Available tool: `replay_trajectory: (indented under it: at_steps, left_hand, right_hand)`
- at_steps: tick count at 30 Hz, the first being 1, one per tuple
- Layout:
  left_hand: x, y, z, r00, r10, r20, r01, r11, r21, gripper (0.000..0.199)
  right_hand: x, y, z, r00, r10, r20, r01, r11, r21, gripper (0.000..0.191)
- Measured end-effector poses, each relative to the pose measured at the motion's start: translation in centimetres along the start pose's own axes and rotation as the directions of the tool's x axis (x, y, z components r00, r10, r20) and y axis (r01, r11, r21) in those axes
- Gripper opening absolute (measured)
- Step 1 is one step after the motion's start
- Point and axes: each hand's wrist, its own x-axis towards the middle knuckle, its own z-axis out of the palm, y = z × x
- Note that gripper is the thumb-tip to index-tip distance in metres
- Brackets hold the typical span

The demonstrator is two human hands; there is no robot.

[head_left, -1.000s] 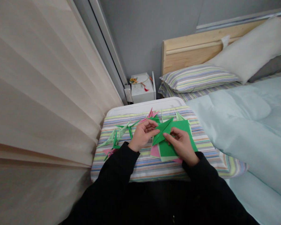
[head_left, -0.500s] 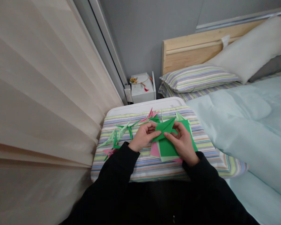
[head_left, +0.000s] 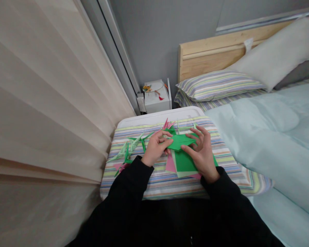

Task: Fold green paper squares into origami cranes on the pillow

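Note:
Between my hands is a piece of green origami paper (head_left: 180, 141), folded into a long pointed shape with a crease along its middle. My left hand (head_left: 156, 147) pinches its left end between thumb and fingers. At the right end, my right hand (head_left: 204, 154) has its thumb and fingers spread apart, with the thumb close to the lower edge; whether it touches is unclear. Below lies a stack of square paper (head_left: 185, 163), green on top, with pale green and pink corners (head_left: 170, 164) showing.
Several folded paper cranes (head_left: 130, 145) in green, pale green and pink lie left and behind on the striped cloth (head_left: 164, 187) over a small white table (head_left: 157, 118). A curtain (head_left: 67, 103) hangs at left, a bed (head_left: 260, 120) is at right, and a white cabinet (head_left: 157, 106) stands behind.
The green paper has turned flatter, its point now facing right instead of up and right. My right hand's fingers have spread and let go of it.

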Motion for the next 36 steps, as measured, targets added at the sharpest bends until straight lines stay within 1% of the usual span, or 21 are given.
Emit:
replay_trajectory:
  at_steps: [1,2,3,4,6,9,11,15,17,19,21,24,26,29,33,36]
  left_hand:
    - [0.0,0.0,-0.1,1.0,-0.006,-0.001,0.006,1.0,-0.01,0.038]
    - [-0.1,0.1,-0.1,1.0,-0.014,-0.002,0.014,1.0,-0.027,0.036]
    - [-0.1,0.1,-0.1,1.0,-0.025,-0.002,0.025,0.998,-0.052,0.035]
    - [-0.2,0.2,-0.1,0.999,-0.041,0.003,0.041,0.996,-0.08,0.035]
    - [-0.4,0.5,0.0,0.997,-0.071,0.028,0.074,0.988,-0.133,0.039]
    - [-0.5,0.7,0.1,0.993,-0.099,0.065,0.109,0.98,-0.168,0.043]
    - [-0.4,0.5,0.1,0.994,-0.103,0.048,0.109,0.978,-0.175,0.043]
    - [0.0,-0.3,-0.1,0.998,-0.028,-0.051,0.018,0.981,-0.192,0.039]
    - [0.1,-0.5,-0.3,0.997,0.013,-0.073,-0.025,0.985,-0.168,0.037]
    - [0.1,-0.6,-0.3,0.998,0.037,-0.051,-0.043,0.99,-0.136,0.036]
    - [0.0,-0.5,-0.4,0.999,0.049,-0.003,-0.049,0.992,-0.119,0.036]
    - [0.0,-0.3,-0.3,0.997,0.045,0.056,-0.041,0.997,-0.072,0.037]
    - [0.0,-0.3,-0.2,0.997,0.042,0.059,-0.04,0.999,-0.025,0.037]
    - [0.1,-0.4,-0.1,0.997,0.08,0.001,-0.08,0.997,0.014,0.036]
    - [0.3,-0.6,-0.2,0.983,0.168,-0.077,-0.166,0.985,0.042,0.033]
    - [0.3,-0.6,-0.2,0.977,0.19,-0.1,-0.183,0.98,0.078,0.03]
  right_hand:
    - [0.0,0.0,-0.1,0.999,-0.016,0.035,0.018,0.999,-0.044,0.064]
    - [0.0,0.0,-0.1,0.997,-0.027,0.07,0.033,0.996,-0.079,0.049]
    - [0.0,0.0,-0.2,0.994,-0.03,0.1,0.041,0.994,-0.102,0.034]
    - [0.1,0.0,-0.2,0.992,-0.028,0.119,0.041,0.993,-0.11,0.023]
    - [0.2,0.1,-0.1,0.994,-0.017,0.11,0.028,0.995,-0.097,0.016]
    - [0.3,0.1,-0.1,0.998,-0.024,0.059,0.028,0.997,-0.077,0.015]
    - [0.3,0.2,-0.1,0.998,-0.056,0.033,0.059,0.994,-0.091,0.013]
    - [0.3,0.8,-0.5,0.991,-0.136,-0.008,0.134,0.98,-0.148,0.01]
    - [0.4,1.2,-0.7,0.986,-0.169,-0.004,0.167,0.973,-0.159,0.009]
    - [0.4,1.4,-0.8,0.981,-0.194,0.001,0.191,0.967,-0.171,0.006]
    - [0.4,1.6,-0.9,0.979,-0.203,-0.02,0.197,0.965,-0.175,0.002]
    - [0.4,1.6,-1.0,0.981,-0.18,-0.071,0.168,0.974,-0.152,0.003]
    - [0.4,1.6,-1.0,0.984,-0.156,-0.085,0.144,0.98,-0.137,0.003]
    - [0.3,1.5,-0.9,0.989,-0.119,-0.084,0.11,0.988,-0.105,0.001]
    - [0.3,1.3,-0.7,0.997,-0.066,-0.045,0.062,0.996,-0.069,0.013]
    - [0.1,1.0,-0.5,0.999,0.048,0.006,-0.049,0.998,0.031,0.021]
